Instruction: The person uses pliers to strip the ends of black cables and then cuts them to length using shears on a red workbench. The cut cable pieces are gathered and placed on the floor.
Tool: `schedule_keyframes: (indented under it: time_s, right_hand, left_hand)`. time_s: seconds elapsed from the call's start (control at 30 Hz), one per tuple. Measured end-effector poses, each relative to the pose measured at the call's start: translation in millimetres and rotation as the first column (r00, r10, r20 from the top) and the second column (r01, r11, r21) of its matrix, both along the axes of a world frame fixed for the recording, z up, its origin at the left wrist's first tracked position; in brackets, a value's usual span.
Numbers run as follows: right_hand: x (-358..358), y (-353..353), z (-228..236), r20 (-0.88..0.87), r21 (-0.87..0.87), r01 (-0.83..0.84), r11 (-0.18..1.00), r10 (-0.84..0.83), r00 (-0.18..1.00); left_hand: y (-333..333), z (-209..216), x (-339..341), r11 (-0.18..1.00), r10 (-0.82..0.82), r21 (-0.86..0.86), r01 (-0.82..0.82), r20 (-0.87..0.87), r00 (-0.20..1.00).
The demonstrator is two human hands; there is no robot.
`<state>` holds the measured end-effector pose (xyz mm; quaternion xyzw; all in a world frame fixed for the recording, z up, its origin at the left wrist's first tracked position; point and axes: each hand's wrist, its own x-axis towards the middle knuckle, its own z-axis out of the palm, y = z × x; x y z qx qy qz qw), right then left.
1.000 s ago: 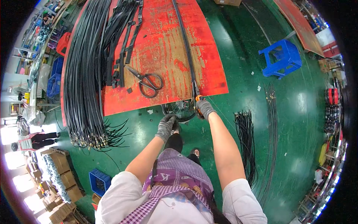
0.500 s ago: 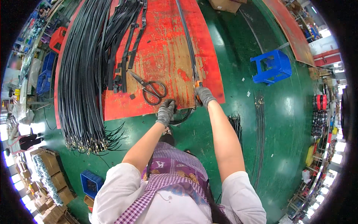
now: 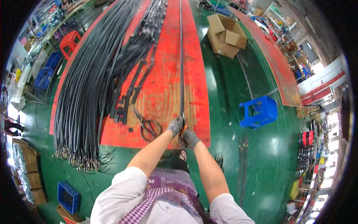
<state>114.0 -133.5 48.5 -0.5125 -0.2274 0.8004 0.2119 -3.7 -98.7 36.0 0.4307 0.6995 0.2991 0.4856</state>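
My right hand point(image 3: 189, 139), in a grey glove, is closed around an orange-handled tool point(image 3: 184, 131) near the table's front edge. The tool's head is small and partly hidden, so its kind is unclear. Just left of it, my gloved left hand point(image 3: 175, 126) closes on a long black cable point(image 3: 182, 74), which runs straight away from me up the table. The tool's head is right beside the cable at my fingers. Black-handled scissors point(image 3: 150, 128) lie partly spread on the table, left of my left hand.
A thick bundle of black cables point(image 3: 80, 100) covers the red table's left side, with flat black strips point(image 3: 143, 80) beside it. On the green floor to the right are a blue stool point(image 3: 259, 112), an open cardboard box point(image 3: 225, 39) and more cables point(image 3: 242, 168).
My left hand has moved up onto the cable beside the tool. My right hand, with the orange-handled tool, has come in closer to it. The view has tilted up, showing more of the table's far end.
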Motion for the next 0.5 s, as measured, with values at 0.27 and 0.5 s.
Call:
schedule_keyframes:
  time_s: [0.27, 0.5]
  right_hand:
    - [30.9, 60.2, -7.2, 0.356, 0.096, -0.448, 0.889, 0.39, 0.849]
    - [60.7, 69.2, -32.1, 0.002, -0.338, -0.151, 0.929, 0.161, 0.987]
  left_hand:
    - [48.3, 37.1, 19.3, 0.997, 0.003, -0.067, -0.025, -0.316, 0.949]
    - [75.5, -7.9, 65.0, 0.993, 0.029, -0.096, -0.07, -0.373, 0.927]
